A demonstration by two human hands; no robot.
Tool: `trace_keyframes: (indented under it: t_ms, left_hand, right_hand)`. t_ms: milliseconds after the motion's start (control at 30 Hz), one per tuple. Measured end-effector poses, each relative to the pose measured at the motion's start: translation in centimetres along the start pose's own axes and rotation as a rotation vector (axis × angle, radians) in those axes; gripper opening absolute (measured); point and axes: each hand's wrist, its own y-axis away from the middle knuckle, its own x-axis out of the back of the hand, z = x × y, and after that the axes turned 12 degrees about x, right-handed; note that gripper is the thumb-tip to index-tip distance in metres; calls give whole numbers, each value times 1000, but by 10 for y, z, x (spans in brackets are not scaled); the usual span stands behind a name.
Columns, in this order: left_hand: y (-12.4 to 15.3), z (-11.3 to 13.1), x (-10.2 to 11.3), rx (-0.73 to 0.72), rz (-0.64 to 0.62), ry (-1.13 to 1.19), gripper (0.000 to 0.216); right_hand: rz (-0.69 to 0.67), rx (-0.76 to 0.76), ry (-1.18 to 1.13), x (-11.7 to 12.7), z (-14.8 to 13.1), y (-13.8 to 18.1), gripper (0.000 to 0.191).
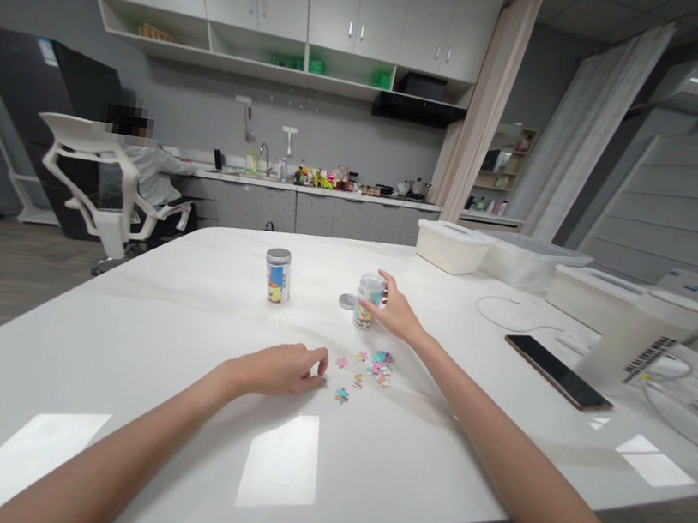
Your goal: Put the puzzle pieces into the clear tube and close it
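My right hand (403, 312) is wrapped round a clear jar (366, 309) with a cartoon label, standing upright on the table with its top uncovered. A silver lid (348, 301) lies just left of that jar. My left hand (288, 370) rests low over the table, its fingers curled and thumb close to the fingertips; what they pinch, if anything, is too small to make out. Right of it are several loose puzzle pieces (341, 395), with a small heap of colourful puzzle pieces (381, 366) below the jar. Farther left stands a second jar (277, 277), closed with a silver lid.
The white table (182, 342) spans the front. At right are a phone (558, 371), a frosted tumbler (642, 342), a white cable (502, 322) and lidded plastic boxes (453, 248). A person (154, 169) sits in a white chair (86, 164) by the counter at back left.
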Motion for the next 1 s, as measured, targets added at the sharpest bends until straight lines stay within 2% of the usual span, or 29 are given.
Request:
trace_keyframes:
  t_ms: [133, 233, 300, 467, 533, 633, 767, 867, 1000]
  left_hand:
    - [-1, -1, 0, -35, 29, -49, 23]
    - [-5, -4, -3, -55, 175, -62, 15]
    - [-8, -7, -5, -51, 364, -40, 11]
    - [-13, -9, -5, -127, 1020, 176, 20]
    - [-13, -7, -4, -146, 1135, 222, 21]
    - [-13, -7, -3, -121, 1127, 203, 24]
    - [-14, -11, -3, -97, 1064, 164, 30]
    - [-15, -13, -3, -125, 1024, 146, 32]
    - [-14, -13, -2, -155, 1029, 138, 32]
  right_hand:
    - [-46, 111, 89, -6, -13, 9, 74]
    - [-52, 258, 156, -9, -30, 15, 76]
    - [-57, 373, 199, -11, -39, 17, 76]
    - [-83, 629, 258, -18, -53, 20, 59]
    - [-55, 682, 240, -20, -57, 21, 59]
    - [-28, 742, 213, -21, -61, 22, 60]
    - [-70, 787, 203, -22, -63, 23, 58]
    - [-84, 786, 201, -22, -62, 23, 59]
    - [-79, 802, 202, -20, -61, 22, 59]
